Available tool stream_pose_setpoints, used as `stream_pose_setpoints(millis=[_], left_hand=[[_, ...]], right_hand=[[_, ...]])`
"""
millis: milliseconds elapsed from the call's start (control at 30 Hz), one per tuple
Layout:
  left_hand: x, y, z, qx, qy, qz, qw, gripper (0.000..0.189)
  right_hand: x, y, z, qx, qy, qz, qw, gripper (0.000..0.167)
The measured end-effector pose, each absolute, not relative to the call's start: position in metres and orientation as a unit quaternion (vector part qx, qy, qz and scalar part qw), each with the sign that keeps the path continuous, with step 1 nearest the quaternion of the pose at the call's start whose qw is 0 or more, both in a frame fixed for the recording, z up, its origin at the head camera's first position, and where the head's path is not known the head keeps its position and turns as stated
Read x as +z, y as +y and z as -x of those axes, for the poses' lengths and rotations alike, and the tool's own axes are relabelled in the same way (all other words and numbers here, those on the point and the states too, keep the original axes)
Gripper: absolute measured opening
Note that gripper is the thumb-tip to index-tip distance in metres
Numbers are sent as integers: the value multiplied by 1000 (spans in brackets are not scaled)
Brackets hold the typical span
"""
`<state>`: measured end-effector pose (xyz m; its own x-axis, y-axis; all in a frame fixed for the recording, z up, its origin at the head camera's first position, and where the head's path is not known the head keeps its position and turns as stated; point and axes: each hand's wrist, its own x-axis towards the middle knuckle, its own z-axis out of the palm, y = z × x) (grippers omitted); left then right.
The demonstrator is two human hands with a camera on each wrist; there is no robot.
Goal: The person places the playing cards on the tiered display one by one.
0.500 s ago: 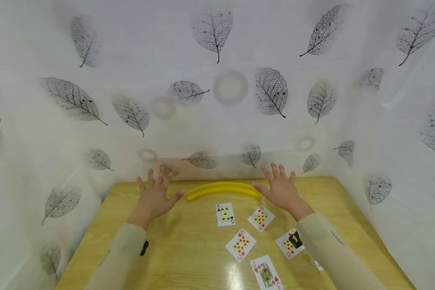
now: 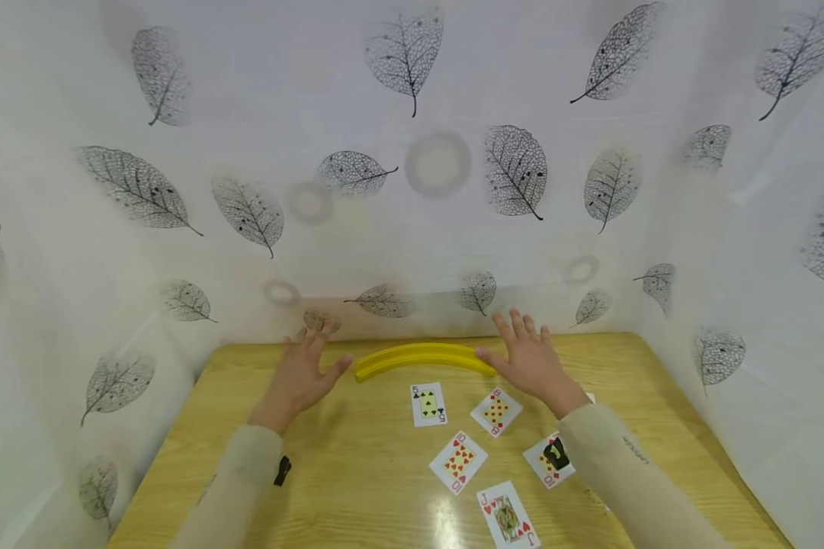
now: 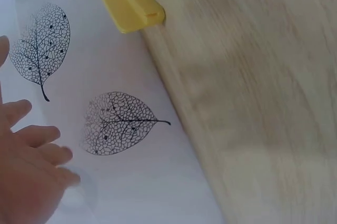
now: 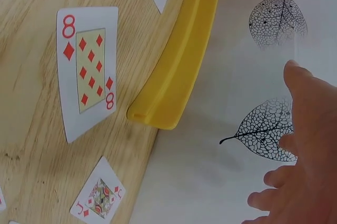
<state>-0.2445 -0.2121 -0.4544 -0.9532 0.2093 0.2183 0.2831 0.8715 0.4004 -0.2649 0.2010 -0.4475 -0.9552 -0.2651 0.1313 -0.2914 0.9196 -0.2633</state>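
Observation:
A curved yellow card holder (image 2: 425, 354) with a groove along it lies near the table's back edge. My left hand (image 2: 300, 380) hovers off its left end, fingers spread and thumb toward it, holding nothing. Past the right end hovers my right hand (image 2: 531, 364), fingers spread; its thumb overlaps the holder in the head view, but in the right wrist view a gap shows between hand and holder (image 4: 176, 60). Face up before the holder lie the five of clubs (image 2: 429, 405), eight of diamonds (image 2: 497, 412), ten of hearts (image 2: 458, 463) and jack of hearts (image 2: 508, 516).
A ten of diamonds (image 2: 547, 462) is partly covered by the black wrist strap. In the right wrist view a jack of diamonds (image 4: 99, 195) lies farther right. A white sheet printed with leaves (image 2: 514, 171) hangs behind and along both sides of the wooden table (image 2: 363, 473).
The left hand has shifted slightly right and turned, its fingers appearing closer together. The right hand has moved slightly left. Holder and cards lie as before.

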Motion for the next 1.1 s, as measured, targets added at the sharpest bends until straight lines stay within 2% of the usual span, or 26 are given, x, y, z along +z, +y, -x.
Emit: stream_pose_setpoints(millis=[233,500,733,900,1100], left_hand=[[-469,-202,254,-370,-914,109,129,69],[-494,-189,258,-519,-839,14,164,43],[-518,-187,261,-552,-822,-25,139,41],[-531,-186,262,-570,-812,-34,121,44],[-535,-183,258,-613,-785,-61,73,48]], right_hand=[[-451,194,267,231,-960,-153,46,84],[-462,174,268,311,-937,-145,61,62],[-481,160,264,378,-914,-132,56,45],[-496,150,263,405,-905,-118,47,40],[-513,139,263,418,-900,-120,38,33]])
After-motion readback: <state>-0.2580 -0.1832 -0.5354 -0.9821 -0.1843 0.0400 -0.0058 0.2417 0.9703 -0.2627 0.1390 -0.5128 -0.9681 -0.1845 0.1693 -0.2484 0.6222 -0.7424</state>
